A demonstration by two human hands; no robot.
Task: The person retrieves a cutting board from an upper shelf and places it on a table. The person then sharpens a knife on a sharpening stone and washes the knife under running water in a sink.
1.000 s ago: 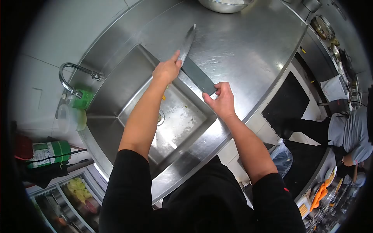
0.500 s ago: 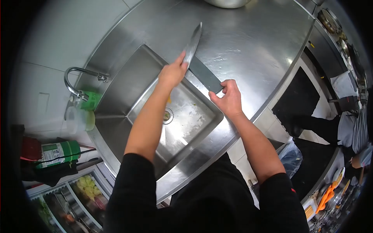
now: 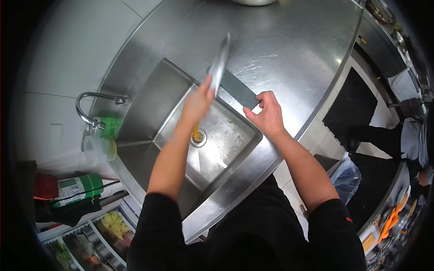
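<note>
One knife [image 3: 221,67] is crossing over the upper left end of one flat grey block [image 3: 239,91]; because the blade is blurring, I cannot tell if the two are touching. The block is lying slantwise on the metal tabletop [image 3: 294,54], along the edge of one sink [image 3: 165,97].

Two hands are working here. The left hand [image 3: 197,103] is holding the knife; its fingers are bending closed around the handle side, and one finger is pointing toward the blade. The right hand [image 3: 267,116] is gripping the lower right end of the block; its thumb and fingers are pinching there, with only the block's thickness or width separating them.

Below the left hand, one yellow piece [image 3: 195,132] is showing over the single drain [image 3: 201,140]; I cannot tell if it is belonging to the knife.

At the left of the sink, one curved tap [image 3: 121,100] is rising, and near it one green container [image 3: 109,128] is standing. One metal bowl [image 3: 254,2] is showing partly at the top edge.

Farther to the right, two black mats [image 3: 352,101] are lying on the floor, one clear plastic bag [image 3: 347,178] is hanging near them, and one other person [image 3: 409,140] is standing, only partly visible.
</note>
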